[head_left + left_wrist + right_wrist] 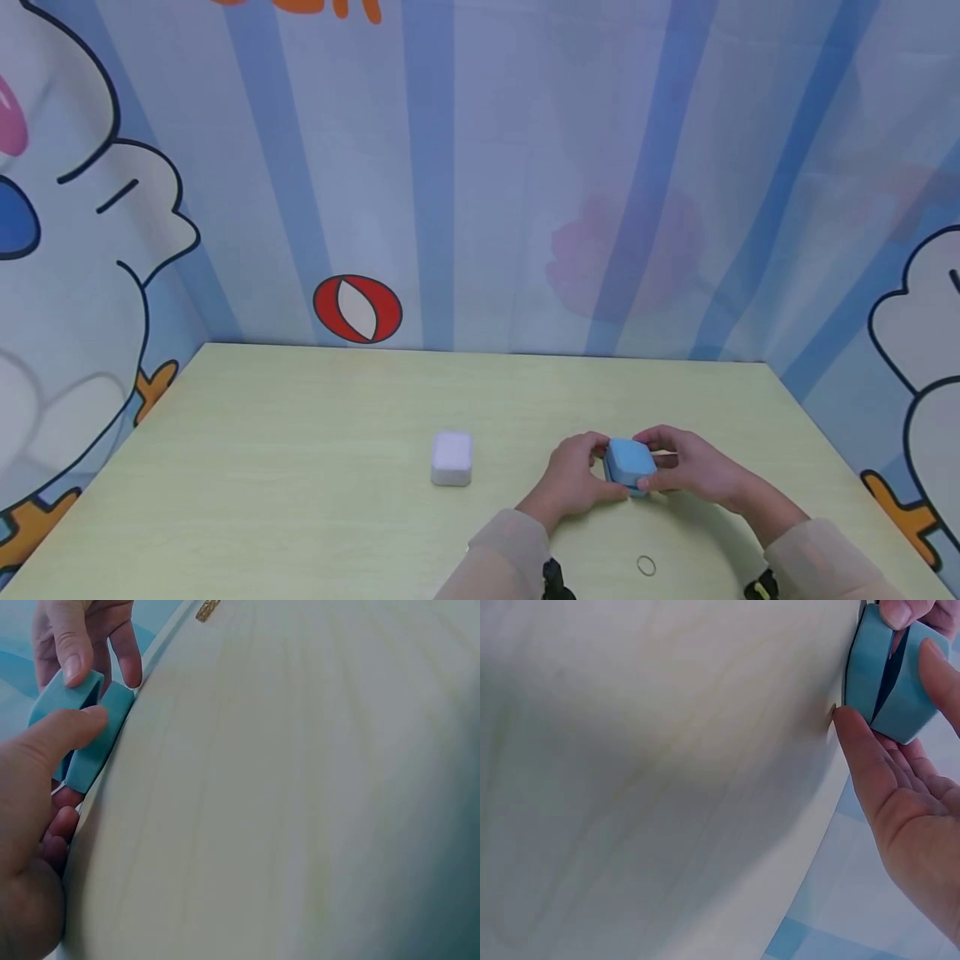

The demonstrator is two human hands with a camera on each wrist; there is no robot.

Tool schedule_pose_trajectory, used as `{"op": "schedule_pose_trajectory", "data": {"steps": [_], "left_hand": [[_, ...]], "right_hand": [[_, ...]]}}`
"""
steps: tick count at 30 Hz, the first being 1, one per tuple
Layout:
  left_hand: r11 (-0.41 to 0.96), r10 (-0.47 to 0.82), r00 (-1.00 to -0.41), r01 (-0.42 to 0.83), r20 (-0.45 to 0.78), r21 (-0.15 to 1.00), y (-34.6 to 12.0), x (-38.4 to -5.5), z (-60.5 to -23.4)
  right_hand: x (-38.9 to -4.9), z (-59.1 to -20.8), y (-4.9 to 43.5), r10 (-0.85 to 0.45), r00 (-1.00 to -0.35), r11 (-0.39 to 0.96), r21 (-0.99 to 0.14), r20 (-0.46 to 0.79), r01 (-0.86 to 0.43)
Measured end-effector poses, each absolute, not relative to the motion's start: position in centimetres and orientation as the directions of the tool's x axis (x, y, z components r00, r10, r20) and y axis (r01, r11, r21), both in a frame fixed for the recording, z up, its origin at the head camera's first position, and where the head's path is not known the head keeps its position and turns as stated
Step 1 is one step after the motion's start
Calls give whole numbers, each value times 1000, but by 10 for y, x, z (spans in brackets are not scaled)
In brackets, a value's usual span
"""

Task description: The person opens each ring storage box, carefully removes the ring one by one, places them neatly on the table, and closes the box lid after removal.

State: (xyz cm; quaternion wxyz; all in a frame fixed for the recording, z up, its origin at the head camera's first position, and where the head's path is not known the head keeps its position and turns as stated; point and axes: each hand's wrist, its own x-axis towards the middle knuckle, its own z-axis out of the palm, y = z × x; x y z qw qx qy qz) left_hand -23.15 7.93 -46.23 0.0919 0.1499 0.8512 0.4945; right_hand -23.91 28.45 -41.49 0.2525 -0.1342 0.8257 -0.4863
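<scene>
The blue box (628,467) sits on the bench (300,500), right of centre and in its near half. The wrist views show its lid parted from its base by a narrow dark gap. Both hands hold it. The left hand (573,479) grips the box's left side, thumb on top and fingers curled round it. The right hand (686,467) pinches the right side, fingers curled over the upper edge.

A white box (452,458) stands closed on the bench to the left of the blue box, apart from it, with bare surface between them. A thin ring (647,566) lies flat near the front edge, between the two sleeves (502,558).

Open bench surface extends to the left and toward the rear edge, where the striped backdrop (480,167) rises. The right edge lies near the right hand.
</scene>
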Motion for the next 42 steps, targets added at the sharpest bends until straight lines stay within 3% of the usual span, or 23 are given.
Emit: {"op": "schedule_pose_trajectory", "data": {"steps": [32, 42], "left_hand": [[451, 364, -932, 177, 1, 875, 79, -233, -465], [459, 361, -932, 176, -2, 871, 79, -232, -463]], "right_hand": [[-233, -414, 280, -448, -859, 527, -849, -249, -29], [-233, -415, 278, -468, -864, 545, -830, -183, -119]]}}
